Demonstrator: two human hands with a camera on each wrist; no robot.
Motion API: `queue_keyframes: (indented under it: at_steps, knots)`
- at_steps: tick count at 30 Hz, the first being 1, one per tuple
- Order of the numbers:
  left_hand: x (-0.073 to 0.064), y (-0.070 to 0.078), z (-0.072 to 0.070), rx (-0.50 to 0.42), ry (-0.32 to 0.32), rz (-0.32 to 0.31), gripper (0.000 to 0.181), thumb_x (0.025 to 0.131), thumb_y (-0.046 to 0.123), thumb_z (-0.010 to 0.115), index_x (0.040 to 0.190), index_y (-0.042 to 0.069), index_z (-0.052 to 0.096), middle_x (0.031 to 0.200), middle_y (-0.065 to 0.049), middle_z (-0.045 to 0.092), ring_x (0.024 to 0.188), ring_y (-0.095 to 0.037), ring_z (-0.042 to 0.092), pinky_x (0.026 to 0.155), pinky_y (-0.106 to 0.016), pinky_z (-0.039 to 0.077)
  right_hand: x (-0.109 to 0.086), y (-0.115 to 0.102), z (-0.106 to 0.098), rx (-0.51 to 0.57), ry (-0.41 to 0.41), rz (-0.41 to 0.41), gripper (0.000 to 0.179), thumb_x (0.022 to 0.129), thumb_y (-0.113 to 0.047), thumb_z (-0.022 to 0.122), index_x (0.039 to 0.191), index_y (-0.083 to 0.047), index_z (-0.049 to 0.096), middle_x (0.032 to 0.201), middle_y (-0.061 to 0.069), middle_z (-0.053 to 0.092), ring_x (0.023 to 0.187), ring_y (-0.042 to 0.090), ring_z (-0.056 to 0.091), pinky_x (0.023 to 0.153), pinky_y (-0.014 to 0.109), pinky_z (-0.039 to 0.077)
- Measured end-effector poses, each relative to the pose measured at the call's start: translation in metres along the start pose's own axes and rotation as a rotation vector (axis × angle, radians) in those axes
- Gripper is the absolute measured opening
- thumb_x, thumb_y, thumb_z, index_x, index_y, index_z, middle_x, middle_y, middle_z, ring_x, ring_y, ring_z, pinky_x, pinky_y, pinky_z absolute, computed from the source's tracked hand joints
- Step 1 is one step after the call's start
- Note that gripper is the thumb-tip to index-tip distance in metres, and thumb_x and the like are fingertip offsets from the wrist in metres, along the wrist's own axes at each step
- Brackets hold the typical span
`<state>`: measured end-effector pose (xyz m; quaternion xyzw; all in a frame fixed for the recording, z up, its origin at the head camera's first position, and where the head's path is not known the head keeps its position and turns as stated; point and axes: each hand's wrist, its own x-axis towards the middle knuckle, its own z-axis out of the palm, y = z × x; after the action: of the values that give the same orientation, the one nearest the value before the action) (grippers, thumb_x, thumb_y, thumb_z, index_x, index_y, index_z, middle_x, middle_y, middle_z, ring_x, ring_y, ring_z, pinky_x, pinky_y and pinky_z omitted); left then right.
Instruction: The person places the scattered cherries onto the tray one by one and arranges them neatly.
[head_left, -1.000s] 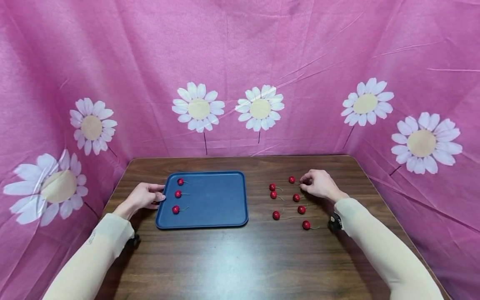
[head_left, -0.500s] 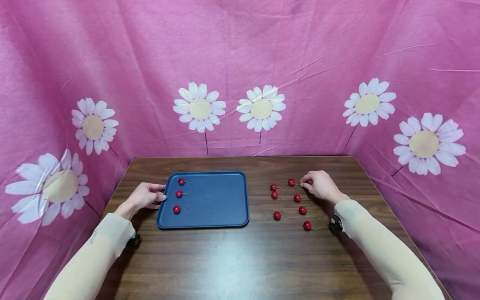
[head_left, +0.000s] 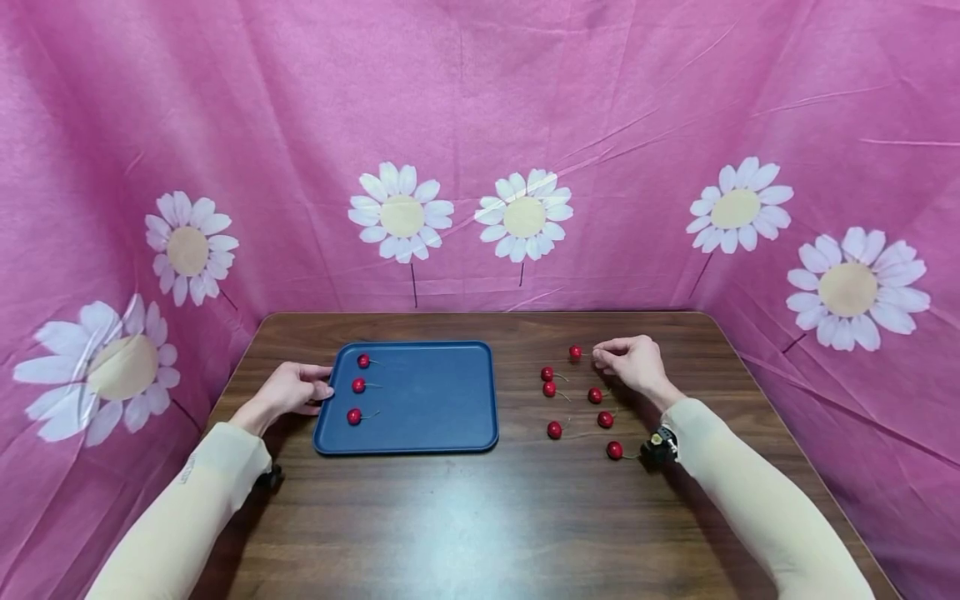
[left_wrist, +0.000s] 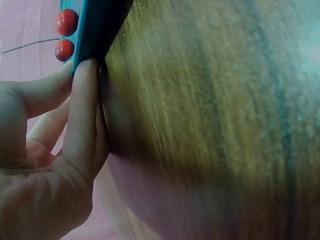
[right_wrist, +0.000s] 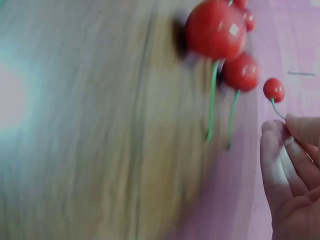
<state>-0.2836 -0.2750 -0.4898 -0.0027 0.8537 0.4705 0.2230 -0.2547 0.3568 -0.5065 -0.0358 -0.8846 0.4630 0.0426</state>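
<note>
My left hand grips the left rim of a blue rectangular tray; in the left wrist view its thumb is at the rim's top and its fingers are against the outer side. Three red cherries with green stems lie in a column along the tray's left side, the middle one among them. To the right, my right hand pinches the stem of a cherry between thumb and fingertips. In the right wrist view that cherry hangs off to the side of the fingertips, on its curved stem.
Several more cherries lie loose on the wooden table between the tray and my right hand, the nearest cherry close to the right wrist camera. Pink cloth with printed daisies surrounds the table's back and sides.
My right hand has taken the cherry's stem and shifted slightly left and up in the head view, the cherry moving with it. My left hand keeps its hold on the tray.
</note>
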Motion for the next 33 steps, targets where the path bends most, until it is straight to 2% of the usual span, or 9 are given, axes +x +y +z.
queue_keyframes:
  at_steps: [2,6,10,15,19,23,28,33]
  knots:
    - [0.001,0.000,0.000,0.006,-0.001,0.003,0.062,0.107,0.005,0.074,0.163,-0.009,0.050,0.093,-0.001,0.078,0.093,-0.010,0.072,0.087,-0.041,0.073,0.000,-0.005,0.003,0.054,0.030,0.019,0.029,0.105,-0.014,0.079,0.123,0.009,0.082,0.092,0.019,0.086,0.068,0.002,0.080,0.065,0.019,0.067]
    - [0.001,-0.001,0.000,0.007,0.006,-0.001,0.062,0.106,0.004,0.074,0.163,-0.009,0.050,0.094,-0.001,0.078,0.092,-0.010,0.071,0.085,-0.040,0.074,0.001,-0.015,0.010,0.176,0.072,0.023,0.034,0.105,-0.012,0.080,0.127,0.013,0.078,0.085,0.005,0.087,0.068,-0.002,0.078,0.067,0.019,0.067]
    - [0.001,0.000,0.000,0.005,0.007,0.000,0.063,0.106,0.004,0.074,0.163,-0.009,0.050,0.097,-0.003,0.079,0.093,-0.010,0.072,0.085,-0.041,0.074,0.001,-0.027,0.017,0.311,0.084,0.017,0.036,0.104,-0.007,0.080,0.129,0.018,0.075,0.085,-0.005,0.086,0.071,-0.002,0.079,0.069,0.022,0.069]
    - [0.001,0.001,0.000,0.007,0.004,-0.003,0.063,0.106,0.004,0.074,0.163,-0.009,0.049,0.097,-0.004,0.079,0.093,-0.011,0.072,0.086,-0.042,0.074,0.001,-0.040,0.028,0.387,0.083,0.008,0.037,0.103,-0.005,0.081,0.131,0.018,0.074,0.083,-0.015,0.084,0.073,-0.002,0.080,0.075,0.028,0.071]
    - [0.001,0.000,0.000,0.006,0.002,-0.008,0.063,0.106,0.004,0.074,0.163,-0.009,0.049,0.095,-0.003,0.078,0.093,-0.011,0.072,0.087,-0.041,0.073,0.002,-0.050,0.039,0.424,0.069,-0.010,0.037,0.103,-0.003,0.079,0.130,0.021,0.072,0.082,-0.016,0.083,0.073,-0.001,0.080,0.075,0.029,0.071]
    - [0.001,0.000,0.000,0.002,0.002,-0.009,0.063,0.107,0.004,0.074,0.163,-0.008,0.050,0.095,-0.002,0.078,0.093,-0.010,0.072,0.087,-0.040,0.073,0.005,-0.061,0.051,0.428,0.053,-0.031,0.034,0.103,-0.001,0.079,0.128,0.021,0.073,0.082,-0.009,0.085,0.073,0.002,0.081,0.073,0.028,0.071]
    - [0.000,0.000,0.000,-0.001,0.002,-0.011,0.063,0.106,0.005,0.074,0.163,-0.008,0.050,0.097,-0.002,0.079,0.093,-0.011,0.072,0.088,-0.041,0.073,0.006,-0.079,0.068,0.416,0.020,-0.053,0.029,0.102,-0.001,0.080,0.124,0.018,0.077,0.093,0.016,0.087,0.075,0.008,0.083,0.072,0.029,0.071]
    - [-0.001,0.000,0.001,0.002,0.006,-0.013,0.063,0.106,0.005,0.075,0.163,-0.007,0.051,0.099,-0.004,0.081,0.093,-0.011,0.073,0.088,-0.042,0.073,0.006,-0.097,0.087,0.419,-0.024,-0.076,0.027,0.103,0.001,0.078,0.124,0.018,0.077,0.104,0.031,0.083,0.078,0.010,0.084,0.073,0.026,0.071]
